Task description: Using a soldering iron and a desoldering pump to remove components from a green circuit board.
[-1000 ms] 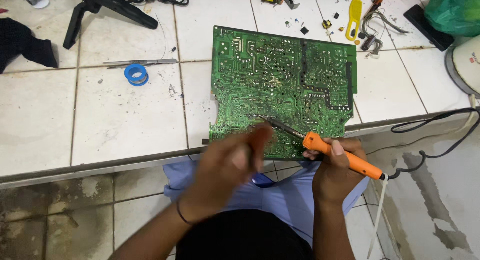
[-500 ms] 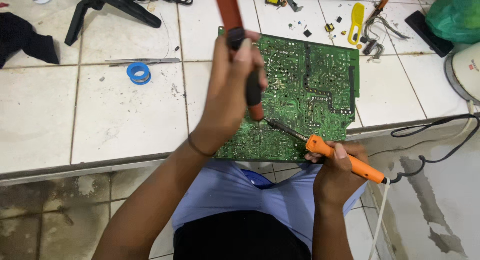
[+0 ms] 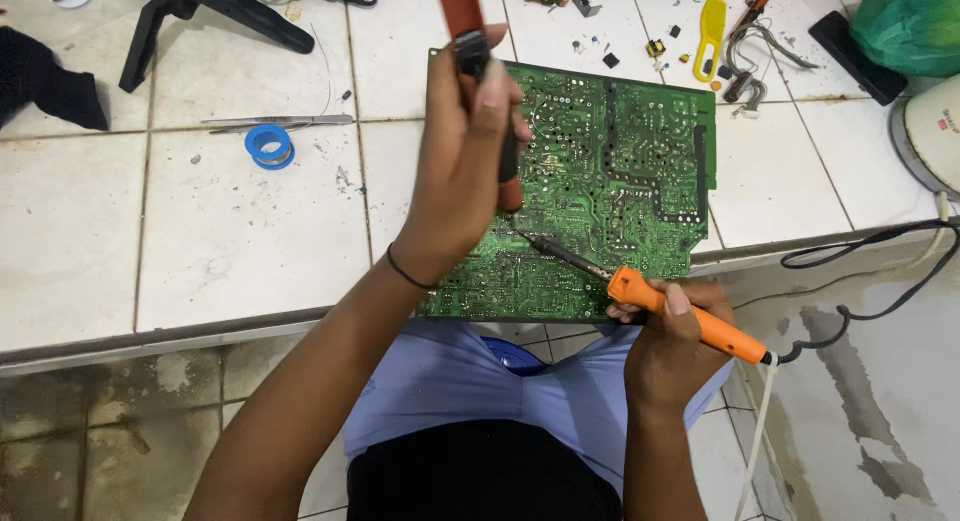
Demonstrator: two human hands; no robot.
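Two hands: both busy over one large green printed circuit board (image 3: 610,191) lying solder side up on the white tiled surface (image 3: 200,231), its near edge at the surface's lip.
Left hand (image 3: 465,171): fingers wrapped tight round a red-and-black tube-shaped desoldering pump (image 3: 470,41), held upright, its lower tip down on the board near the middle.
Right hand (image 3: 680,341): closed in a pen grip on an orange-handled soldering iron (image 3: 690,316); the dark metal tip slants far-left and meets the board just beside the pump's tip.
Step in hand: by the look of it, a joint being heated with the pump set ready beside it.
Next move calls for: a steady iron, the pump nozzle kept close on the same joint.
Left of board: blue ring of tape (image 3: 268,144), metal tweezers (image 3: 275,122), both well apart from the hands.
Far right: flat yellow plastic tool (image 3: 710,26), small loose parts.
Right side: black cord (image 3: 870,271) trailing from the iron.
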